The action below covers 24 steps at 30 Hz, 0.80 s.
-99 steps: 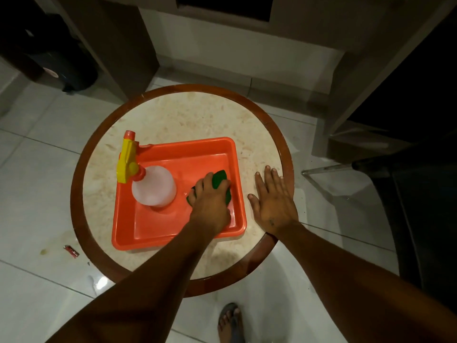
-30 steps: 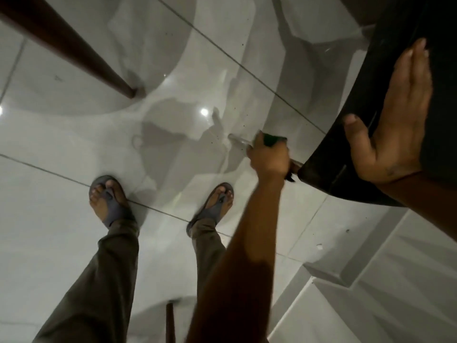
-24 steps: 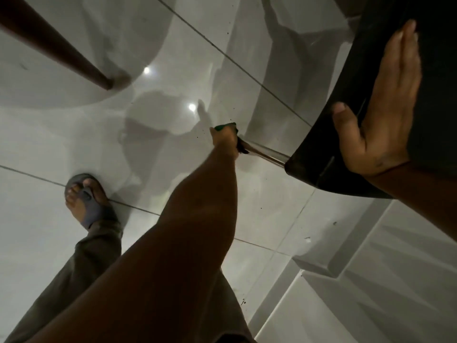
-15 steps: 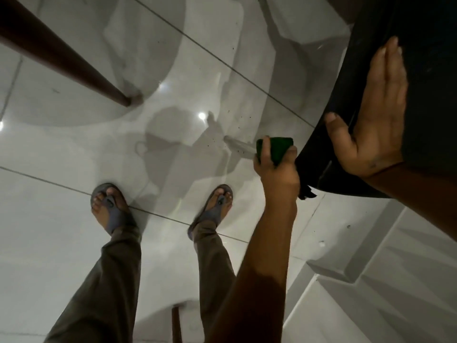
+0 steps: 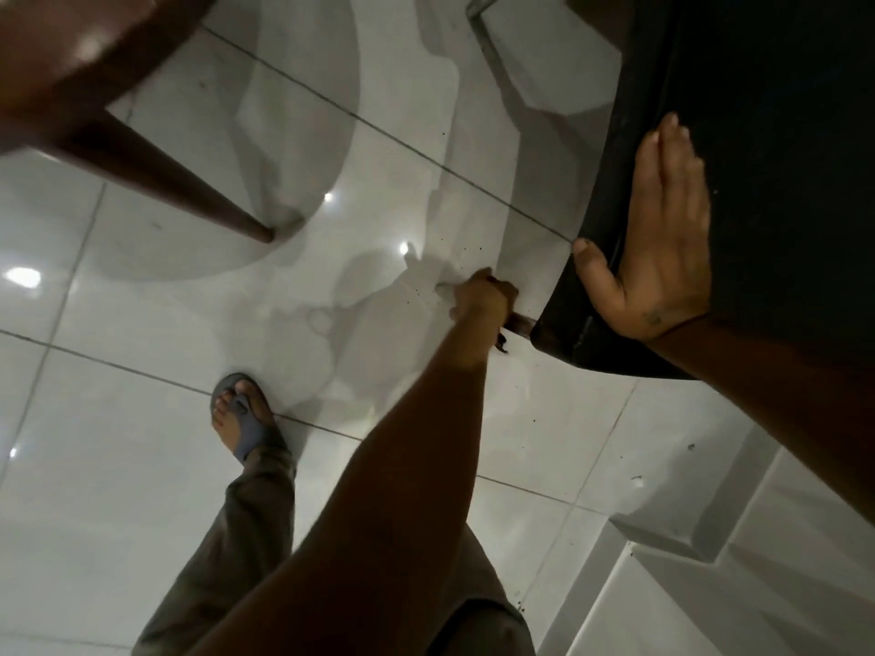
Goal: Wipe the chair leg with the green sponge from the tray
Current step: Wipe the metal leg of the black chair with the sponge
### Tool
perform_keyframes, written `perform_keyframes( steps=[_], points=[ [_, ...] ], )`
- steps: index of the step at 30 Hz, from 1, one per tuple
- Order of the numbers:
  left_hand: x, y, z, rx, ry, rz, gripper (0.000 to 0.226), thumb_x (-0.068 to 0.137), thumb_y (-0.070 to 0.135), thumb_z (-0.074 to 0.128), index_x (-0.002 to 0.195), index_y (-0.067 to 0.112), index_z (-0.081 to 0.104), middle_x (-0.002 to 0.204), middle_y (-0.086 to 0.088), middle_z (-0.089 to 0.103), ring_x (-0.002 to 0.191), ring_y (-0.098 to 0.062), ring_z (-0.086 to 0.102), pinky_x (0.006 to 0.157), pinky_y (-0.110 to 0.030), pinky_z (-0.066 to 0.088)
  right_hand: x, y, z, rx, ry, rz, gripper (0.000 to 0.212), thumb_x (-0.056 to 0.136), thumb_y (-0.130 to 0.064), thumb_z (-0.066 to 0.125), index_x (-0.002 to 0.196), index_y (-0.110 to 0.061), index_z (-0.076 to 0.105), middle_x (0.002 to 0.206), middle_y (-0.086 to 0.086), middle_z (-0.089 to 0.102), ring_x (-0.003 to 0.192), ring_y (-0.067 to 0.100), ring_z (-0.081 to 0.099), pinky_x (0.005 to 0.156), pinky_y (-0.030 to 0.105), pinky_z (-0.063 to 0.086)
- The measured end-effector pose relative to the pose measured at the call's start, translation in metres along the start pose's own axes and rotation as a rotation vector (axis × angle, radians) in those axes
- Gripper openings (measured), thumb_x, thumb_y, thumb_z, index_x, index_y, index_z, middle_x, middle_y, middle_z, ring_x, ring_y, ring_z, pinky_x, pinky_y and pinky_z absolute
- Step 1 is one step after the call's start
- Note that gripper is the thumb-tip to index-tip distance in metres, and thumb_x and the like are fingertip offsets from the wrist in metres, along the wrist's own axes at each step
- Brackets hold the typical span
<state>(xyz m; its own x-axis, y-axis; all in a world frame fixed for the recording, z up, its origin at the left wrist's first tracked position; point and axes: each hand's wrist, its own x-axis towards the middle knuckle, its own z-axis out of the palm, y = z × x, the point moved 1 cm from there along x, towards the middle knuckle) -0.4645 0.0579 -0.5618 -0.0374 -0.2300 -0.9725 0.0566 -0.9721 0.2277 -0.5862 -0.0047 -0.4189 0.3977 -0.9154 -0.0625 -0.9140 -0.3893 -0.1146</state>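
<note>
My left hand (image 5: 483, 295) is closed around the thin metal chair leg (image 5: 520, 322), a short way below the black chair seat (image 5: 781, 182). The green sponge is hidden inside this fist; I see no green now. The leg's lower end (image 5: 442, 288) pokes out past my knuckles near the floor. My right hand (image 5: 658, 248) lies flat on the seat, fingers together, with the thumb hooked over the seat's edge. The tray is out of view.
A brown table leg (image 5: 189, 182) slants down to the glossy white tile floor at the left, under the table's rim (image 5: 71, 45). My sandalled foot (image 5: 241, 419) stands below it. Another metal chair leg (image 5: 480, 11) shows at the top. A tiled step (image 5: 663, 537) sits lower right.
My left hand has slid along the chair leg away from the seat, and the sponge, visible half a second ago, is now covered by my fist. My right hand stays on the seat.
</note>
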Motion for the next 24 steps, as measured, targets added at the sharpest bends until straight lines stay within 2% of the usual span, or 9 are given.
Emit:
perform_keyframes(
  steps=[3, 4, 8, 10, 12, 15, 18, 21, 24],
  points=[
    [-0.052, 0.017, 0.004, 0.091, -0.041, -0.058, 0.051, 0.097, 0.032, 0.065, 0.147, 0.021, 0.061, 0.139, -0.018, 0.067, 0.117, -0.048, 0.068, 0.075, -0.058, 0.063, 0.000, -0.007, -0.010, -0.004, -0.075, 0.009, 0.096, 0.093, -0.057, 0.046, 0.160, 0.001, 0.009, 0.169, 0.026, 0.008, 0.158, 0.038, 0.007, 0.128, 0.057, 0.010],
    [-0.066, 0.024, -0.001, 0.116, -0.069, -0.064, 0.048, 0.098, 0.033, 0.064, 0.144, 0.018, 0.063, 0.135, -0.021, 0.069, 0.111, -0.048, 0.071, 0.071, -0.059, 0.063, 0.001, -0.010, -0.015, -0.017, -0.110, 0.013, 0.096, 0.093, -0.058, 0.043, 0.160, 0.001, 0.007, 0.169, 0.026, 0.006, 0.158, 0.038, 0.005, 0.128, 0.057, 0.010],
    [-0.093, 0.047, -0.028, 0.053, -0.105, 0.047, 0.042, 0.093, 0.021, 0.069, 0.134, 0.018, 0.071, 0.121, -0.020, 0.076, 0.103, -0.040, 0.075, 0.086, -0.050, 0.064, 0.009, -0.015, -0.022, -0.035, -0.230, 0.055, 0.099, 0.097, -0.070, 0.029, 0.161, -0.003, -0.002, 0.171, 0.020, -0.008, 0.158, 0.033, -0.007, 0.129, 0.055, 0.002],
    [-0.092, 0.063, -0.042, -0.048, -0.064, 0.157, 0.036, 0.089, 0.018, 0.072, 0.125, 0.020, 0.074, 0.110, -0.019, 0.077, 0.089, -0.032, 0.072, 0.080, -0.040, 0.060, 0.030, -0.011, -0.021, -0.004, -0.238, 0.072, 0.101, 0.096, -0.077, 0.022, 0.161, -0.006, -0.005, 0.171, 0.016, -0.012, 0.158, 0.030, -0.011, 0.128, 0.051, -0.004],
    [-0.081, 0.086, -0.051, -0.171, -0.022, 0.240, 0.042, 0.091, 0.012, 0.071, 0.132, 0.022, 0.070, 0.097, -0.010, 0.075, 0.079, -0.023, 0.068, 0.074, -0.030, 0.056, 0.064, -0.001, -0.019, 0.033, -0.205, 0.090, 0.102, 0.095, -0.079, 0.020, 0.162, -0.006, -0.004, 0.171, 0.015, -0.010, 0.158, 0.028, -0.011, 0.127, 0.048, -0.006],
    [-0.057, 0.125, -0.059, -0.298, 0.000, 0.320, 0.055, 0.095, 0.005, 0.065, 0.147, 0.019, 0.059, 0.099, -0.003, 0.070, 0.085, -0.020, 0.066, 0.083, -0.032, 0.057, 0.123, 0.017, -0.019, 0.032, -0.180, 0.115, 0.102, 0.094, -0.079, 0.019, 0.161, -0.005, -0.004, 0.171, 0.017, -0.010, 0.158, 0.029, -0.011, 0.126, 0.045, -0.008],
    [-0.039, 0.166, -0.067, -0.380, 0.006, 0.378, 0.056, 0.096, 0.004, 0.063, 0.149, 0.020, 0.058, 0.108, -0.005, 0.070, 0.093, -0.024, 0.068, 0.091, -0.039, 0.059, 0.169, 0.028, -0.019, 0.062, -0.181, 0.167, 0.107, 0.093, -0.082, 0.021, 0.160, -0.004, -0.009, 0.169, 0.021, -0.015, 0.157, 0.030, -0.015, 0.125, 0.042, -0.010],
    [-0.024, 0.209, -0.070, -0.435, -0.007, 0.391, 0.052, 0.099, 0.010, 0.060, 0.148, 0.027, 0.058, 0.132, -0.014, 0.068, 0.117, -0.037, 0.069, 0.111, -0.052, 0.056, 0.179, 0.028, -0.018, 0.023, -0.157, 0.214, 0.110, 0.091, -0.084, 0.023, 0.160, -0.004, -0.009, 0.169, 0.022, -0.016, 0.157, 0.030, -0.014, 0.125, 0.041, -0.008],
    [-0.010, 0.255, -0.070, -0.452, -0.006, 0.378, 0.048, 0.101, 0.015, 0.059, 0.147, 0.028, 0.058, 0.135, -0.010, 0.066, 0.125, -0.036, 0.066, 0.112, -0.053, 0.055, 0.176, 0.028, -0.017, -0.007, -0.166, 0.232, 0.104, 0.094, -0.078, 0.024, 0.160, -0.002, -0.007, 0.169, 0.023, -0.014, 0.158, 0.031, -0.012, 0.129, 0.047, -0.001]
  ],
)
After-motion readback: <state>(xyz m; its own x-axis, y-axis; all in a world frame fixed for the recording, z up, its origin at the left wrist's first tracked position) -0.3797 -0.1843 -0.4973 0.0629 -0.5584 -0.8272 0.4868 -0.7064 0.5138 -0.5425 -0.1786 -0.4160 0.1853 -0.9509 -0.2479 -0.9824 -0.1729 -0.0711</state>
